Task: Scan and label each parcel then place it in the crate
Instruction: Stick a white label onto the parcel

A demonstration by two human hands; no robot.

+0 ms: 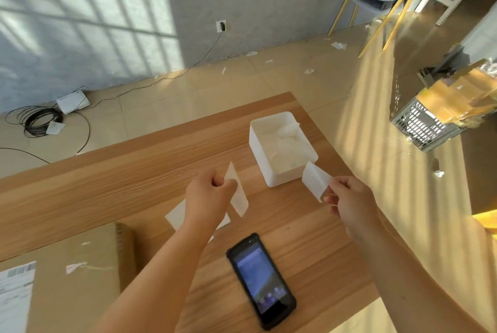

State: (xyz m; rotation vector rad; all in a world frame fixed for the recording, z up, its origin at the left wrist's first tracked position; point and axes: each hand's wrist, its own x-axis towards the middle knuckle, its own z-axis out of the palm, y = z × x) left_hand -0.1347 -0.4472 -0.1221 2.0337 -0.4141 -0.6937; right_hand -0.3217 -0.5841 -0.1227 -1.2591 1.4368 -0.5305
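The white bin [277,176] stands on the wooden table [134,171] and holds crumpled white papers [287,139]. Just in front of the bin's near right corner, the right hand [349,198] pinches a white label [314,179] by one edge between thumb and fingertips. The label is lifted off the table, and its top reaches the bin's front wall in this view. In front of the bin and to its left, the left hand [212,198] has its fingers curled and grips a white paper strip [238,194], which hangs tilted in the air, apart from the label. Whether either piece is sticky cannot be told. Below the left hand, nearer the viewer than the bin, a flat white sheet [176,215] lies on the table. Nearer still, straight in front of the bin, a black handheld scanner [262,281] lies face up with its screen lit. Far to the bin's left, at the table's near edge, is a cardboard parcel [67,279] with a printed shipping label [16,297] on top. To the bin's right, off the table, a grey perforated crate [419,128] holds taped parcels [451,98].
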